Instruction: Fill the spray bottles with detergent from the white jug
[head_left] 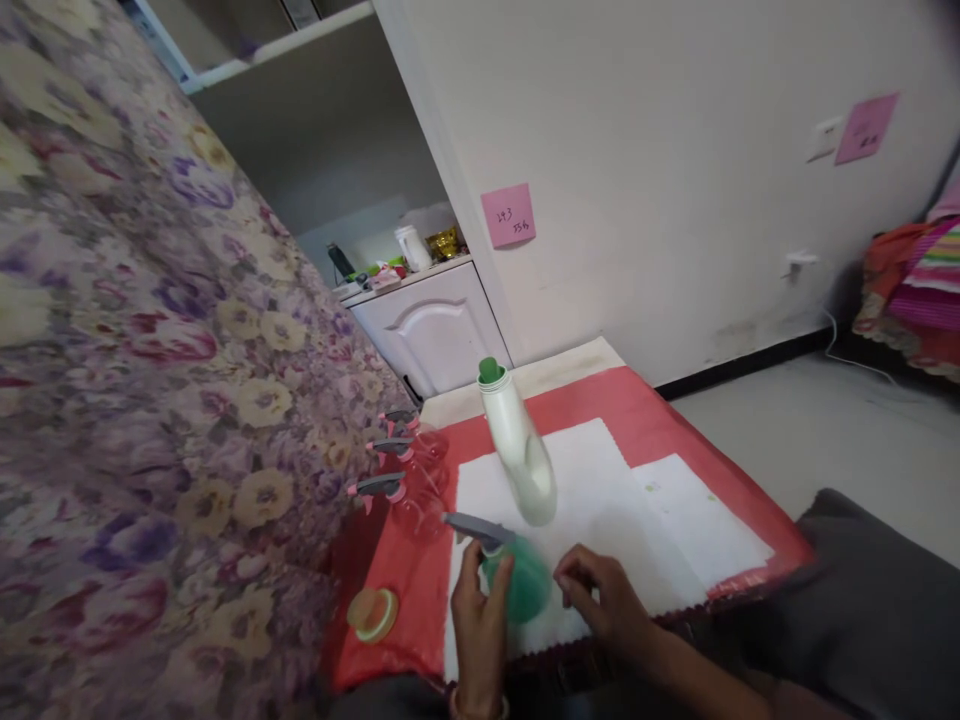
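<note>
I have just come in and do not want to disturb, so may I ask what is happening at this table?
A person's left hand holds a green spray bottle with a grey top. The right hand is close beside it, fingers curled. Behind them stands a tall pale bottle on white cloth. Three clear spray bottles are at the left.
</note>
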